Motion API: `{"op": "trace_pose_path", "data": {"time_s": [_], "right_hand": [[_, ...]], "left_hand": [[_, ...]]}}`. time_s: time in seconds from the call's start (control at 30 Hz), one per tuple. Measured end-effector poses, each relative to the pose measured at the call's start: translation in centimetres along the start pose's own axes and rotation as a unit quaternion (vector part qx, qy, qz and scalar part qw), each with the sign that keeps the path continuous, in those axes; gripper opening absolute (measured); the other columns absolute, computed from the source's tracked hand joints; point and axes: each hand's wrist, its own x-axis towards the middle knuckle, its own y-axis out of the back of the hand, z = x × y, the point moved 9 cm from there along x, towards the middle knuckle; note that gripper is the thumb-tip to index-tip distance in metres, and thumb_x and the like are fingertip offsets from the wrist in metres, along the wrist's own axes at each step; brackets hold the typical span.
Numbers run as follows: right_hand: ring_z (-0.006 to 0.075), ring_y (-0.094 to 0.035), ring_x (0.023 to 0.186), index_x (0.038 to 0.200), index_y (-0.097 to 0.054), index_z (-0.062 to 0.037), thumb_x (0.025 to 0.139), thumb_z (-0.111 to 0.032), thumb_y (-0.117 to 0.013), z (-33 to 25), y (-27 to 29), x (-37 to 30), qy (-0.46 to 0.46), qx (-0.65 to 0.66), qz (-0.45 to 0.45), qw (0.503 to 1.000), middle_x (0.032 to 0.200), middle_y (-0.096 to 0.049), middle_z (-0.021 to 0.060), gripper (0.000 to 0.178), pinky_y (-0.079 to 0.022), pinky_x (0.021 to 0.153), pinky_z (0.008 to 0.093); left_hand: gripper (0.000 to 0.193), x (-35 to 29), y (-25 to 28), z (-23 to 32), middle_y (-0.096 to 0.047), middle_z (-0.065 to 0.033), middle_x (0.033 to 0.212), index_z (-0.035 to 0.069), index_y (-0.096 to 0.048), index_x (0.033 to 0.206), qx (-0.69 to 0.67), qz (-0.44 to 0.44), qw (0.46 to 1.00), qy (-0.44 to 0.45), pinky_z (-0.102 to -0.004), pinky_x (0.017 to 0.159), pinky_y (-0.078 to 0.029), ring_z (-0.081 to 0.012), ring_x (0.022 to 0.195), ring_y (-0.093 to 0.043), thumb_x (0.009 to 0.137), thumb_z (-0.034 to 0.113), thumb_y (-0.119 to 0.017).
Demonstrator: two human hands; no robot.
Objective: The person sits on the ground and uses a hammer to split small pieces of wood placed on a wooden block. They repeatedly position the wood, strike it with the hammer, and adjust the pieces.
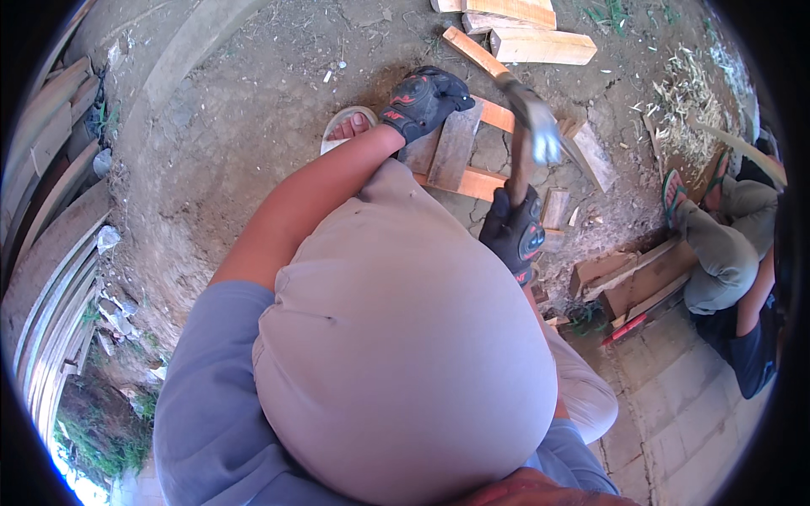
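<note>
My right hand (512,232), in a black glove with red marks, is wrapped round the wooden handle of a claw hammer (533,118). Its metal head is raised over the right side of a small wooden frame on the ground. Grey crossboards (456,150) lie over two paler rails (478,183) of that frame. At the far end of the crossboards, my left hand (426,101), gloved alike, has its fingers curled closed. Whatever is in those fingers is hidden. My sandalled foot (348,126) is just left of the left hand.
Cut wood blocks (542,46) and a stick (474,51) lie beyond the frame. Offcuts (591,156) are scattered to its right, near wood shavings (688,105). Another person (726,261) sits at the far right by boards (645,278) and a red tool (624,329). Planks (55,261) are stacked left.
</note>
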Motion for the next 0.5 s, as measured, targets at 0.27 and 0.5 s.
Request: {"op": "trace_pose_path", "data": {"time_s": [0.27,0.5], "right_hand": [[0.0465,-0.069,0.072,0.113,-0.060,-0.0027,0.105,-0.024,-0.064,3.2,-3.7,-0.2,-0.050,-0.054,-0.095,0.993,0.088,-0.069,0.0254,0.023,-0.052,0.063,0.0565],[0.0487,-0.068,0.073,0.114,-0.061,-0.0024,0.103,-0.027,-0.067,3.5,-3.0,-1.2,-0.035,-0.053,-0.032,0.997,0.081,-0.067,0.0262,0.028,-0.055,0.066,0.0540]], "left_hand": [[0.025,0.5,0.5,1.8,-0.080,-0.0062,0.112,0.013,-0.085,0.104,0.009,0.004,1.000,0.008,-0.0393,0.101,-0.056,-0.0271,0.110,-0.072,0.088,0.032,-0.082],[0.023,0.8,-0.4,1.1,-0.081,-0.0058,0.111,0.013,-0.085,0.103,-0.009,0.001,1.000,-0.017,-0.0392,0.101,-0.056,-0.0267,0.110,-0.072,0.089,0.031,-0.081]]}}
